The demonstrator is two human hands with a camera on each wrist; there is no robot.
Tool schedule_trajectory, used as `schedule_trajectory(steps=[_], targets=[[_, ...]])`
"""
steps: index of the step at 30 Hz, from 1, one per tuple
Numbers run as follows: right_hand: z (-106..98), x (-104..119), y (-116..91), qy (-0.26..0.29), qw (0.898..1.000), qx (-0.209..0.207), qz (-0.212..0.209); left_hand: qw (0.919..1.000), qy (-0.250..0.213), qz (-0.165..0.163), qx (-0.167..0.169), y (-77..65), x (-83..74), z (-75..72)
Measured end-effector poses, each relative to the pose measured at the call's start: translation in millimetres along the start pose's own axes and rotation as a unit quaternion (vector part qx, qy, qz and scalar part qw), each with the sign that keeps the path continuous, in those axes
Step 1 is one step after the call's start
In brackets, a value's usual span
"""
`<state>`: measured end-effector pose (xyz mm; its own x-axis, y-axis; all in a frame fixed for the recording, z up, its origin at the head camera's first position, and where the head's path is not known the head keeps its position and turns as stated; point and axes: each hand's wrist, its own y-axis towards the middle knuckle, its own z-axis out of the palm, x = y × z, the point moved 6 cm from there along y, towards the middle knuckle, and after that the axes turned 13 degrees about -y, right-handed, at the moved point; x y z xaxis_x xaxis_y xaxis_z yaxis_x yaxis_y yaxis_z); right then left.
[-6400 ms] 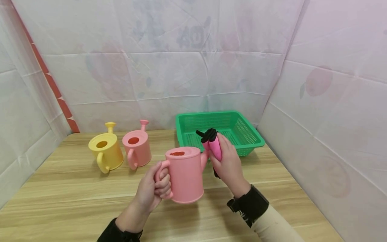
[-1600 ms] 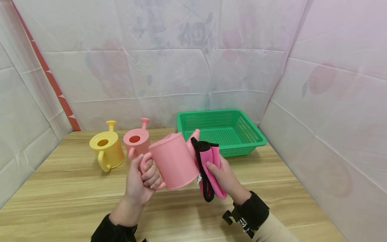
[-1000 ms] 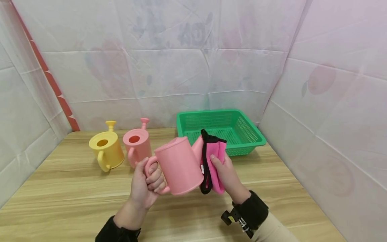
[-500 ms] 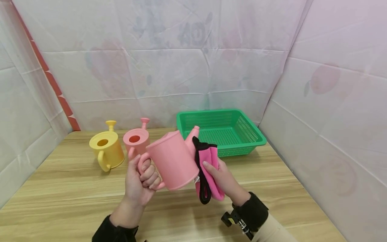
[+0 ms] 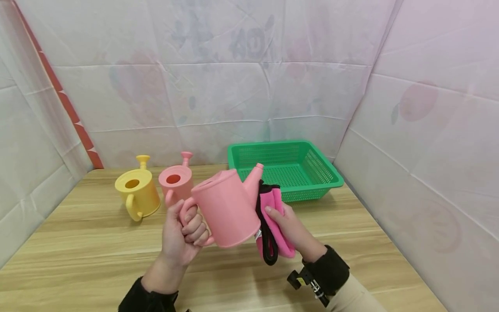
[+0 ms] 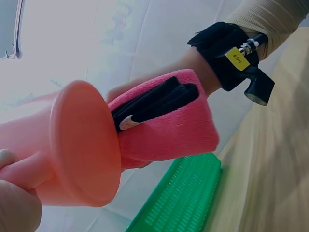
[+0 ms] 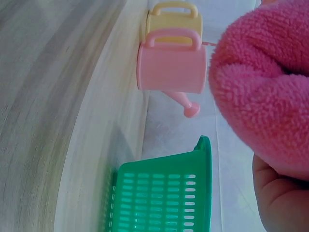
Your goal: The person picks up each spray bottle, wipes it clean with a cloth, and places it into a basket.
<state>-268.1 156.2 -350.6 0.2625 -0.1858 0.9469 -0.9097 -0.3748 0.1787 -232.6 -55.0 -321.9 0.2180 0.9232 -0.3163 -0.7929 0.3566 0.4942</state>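
Note:
My left hand (image 5: 180, 236) grips the handle of a pink watering can (image 5: 226, 210), held above the table and tilted with its plain-tipped spout up to the right. In my right hand (image 5: 289, 224) is a folded bright pink cloth (image 5: 271, 200) with black edging, pinched with the thumb on top. The cloth lies against the can's right side, below the spout. In the left wrist view, the cloth (image 6: 178, 128) meets the can near its base (image 6: 89, 145). Fluffy pink cloth (image 7: 263, 92) fills the right side of the right wrist view and hides most of the fingers.
A yellow watering can (image 5: 142, 197) and a second pink watering can (image 5: 179, 184) stand at the back left, both with rose heads on their spouts. A green perforated basket (image 5: 312, 193) sits at the back right. Fabric walls (image 5: 218, 95) enclose the wooden table (image 5: 89, 260).
Earlier the can was upright with the bunched cloth at its spout. Now the can is tilted and the cloth lies along its side. Lately both shifted left, then slightly back right.

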Motion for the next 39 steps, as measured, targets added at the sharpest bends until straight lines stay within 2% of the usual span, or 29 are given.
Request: schedule_trajectory(steps=[6,13,18,26,29,32,39], targets=[[-7,-1,0,0.008,0.999,-0.051,0.016,0.9999,-0.005,-0.013,0.003,-0.6,5.5,0.5],[-12,2,-1,0.003,0.993,-0.115,0.008,0.9999,0.001,-0.016,0.002,-1.5,8.2,0.4],[-16,4,-1,0.020,0.989,-0.149,-0.003,0.9997,0.003,-0.024,0.005,-2.5,11.5,-0.5],[-23,6,-3,0.025,0.978,-0.206,-0.003,0.9988,0.022,-0.038,-0.023,-3.9,15.3,-7.0],[-21,5,-3,0.031,0.978,-0.204,0.005,0.9988,0.023,-0.034,-0.027,-3.9,14.9,-7.7],[-17,3,-2,0.037,0.983,-0.182,0.012,0.9990,0.022,-0.024,-0.029,-3.1,13.1,-7.6],[-5,0,-1,0.027,0.995,-0.093,0.016,0.9992,0.019,0.003,-0.035,-1.5,5.2,-5.8]])
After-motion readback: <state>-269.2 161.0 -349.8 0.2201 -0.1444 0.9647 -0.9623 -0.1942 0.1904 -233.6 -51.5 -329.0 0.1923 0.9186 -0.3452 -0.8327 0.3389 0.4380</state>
